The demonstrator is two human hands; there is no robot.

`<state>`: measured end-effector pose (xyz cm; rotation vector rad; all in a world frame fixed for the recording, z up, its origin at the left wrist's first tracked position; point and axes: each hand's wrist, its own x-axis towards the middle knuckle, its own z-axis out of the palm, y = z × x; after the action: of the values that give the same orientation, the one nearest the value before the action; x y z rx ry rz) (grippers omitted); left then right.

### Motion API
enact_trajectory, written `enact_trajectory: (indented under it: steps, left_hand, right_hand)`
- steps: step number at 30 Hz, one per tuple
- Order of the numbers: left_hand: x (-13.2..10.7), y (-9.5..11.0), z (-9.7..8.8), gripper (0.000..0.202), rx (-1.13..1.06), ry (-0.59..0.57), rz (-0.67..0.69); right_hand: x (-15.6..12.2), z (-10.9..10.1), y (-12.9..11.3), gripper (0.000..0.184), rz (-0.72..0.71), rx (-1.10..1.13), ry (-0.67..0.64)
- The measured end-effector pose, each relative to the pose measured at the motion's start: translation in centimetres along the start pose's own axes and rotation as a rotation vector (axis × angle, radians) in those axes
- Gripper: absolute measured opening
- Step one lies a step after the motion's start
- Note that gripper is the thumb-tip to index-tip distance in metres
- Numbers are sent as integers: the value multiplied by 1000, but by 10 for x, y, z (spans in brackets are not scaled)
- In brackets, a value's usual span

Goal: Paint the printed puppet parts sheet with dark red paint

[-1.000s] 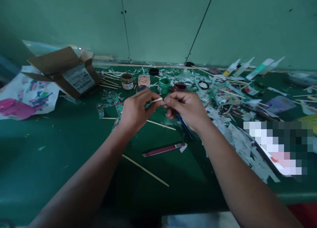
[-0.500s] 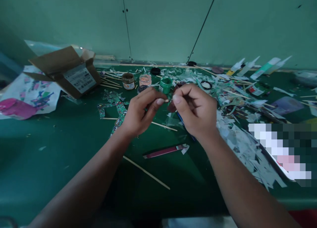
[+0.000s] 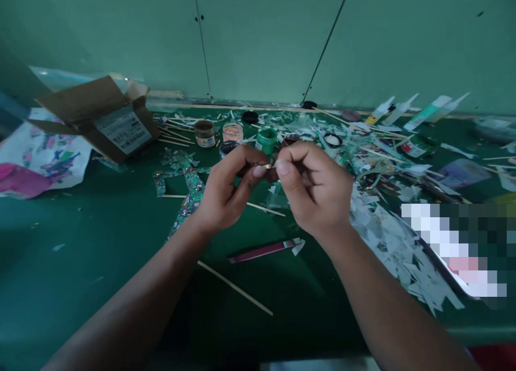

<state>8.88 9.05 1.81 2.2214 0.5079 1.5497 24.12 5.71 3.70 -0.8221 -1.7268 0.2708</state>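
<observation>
My left hand (image 3: 228,191) is closed in a pinch on a small pale piece (image 3: 267,166) that looks like the end of a wooden stick. Facing it, my right hand (image 3: 318,191) is pinched too, its fingertips almost against that piece; what they hold is too small to make out. Behind my left wrist lies a flat green shape covered with shiny bits (image 3: 195,188). Below the hands, a slim dark-red tool (image 3: 262,250), perhaps tweezers, lies by a white scrap. A thin wooden stick (image 3: 236,287) rests nearer to me.
Open paint jars, one brown (image 3: 205,134), one orange (image 3: 233,133) and one green (image 3: 266,141), stand behind the hands. An opened cardboard box (image 3: 121,129) is at left. White scraps (image 3: 403,258), scissors (image 3: 368,178) and glue bottles (image 3: 429,113) cover the right side.
My hands have come closer together, the right fingertips now nearly meeting the small pale piece in the left. The view has shifted slightly.
</observation>
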Motion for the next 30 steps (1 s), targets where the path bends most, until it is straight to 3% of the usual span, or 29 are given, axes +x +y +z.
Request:
enact_trajectory:
  steps: [9, 22, 30]
  left_hand:
    - [-1, -1, -2, 7, -22, -19, 4]
    - [-5, 0, -2, 5, 10, -37, -99]
    - [-1, 2, -4, 4, 182, -40, -59]
  right_hand:
    - [1, 0, 1, 14, -34, -50, -13]
    - [0, -2, 3, 13, -27, -161, -34]
    - [3, -7, 6, 13, -57, -210, -88]
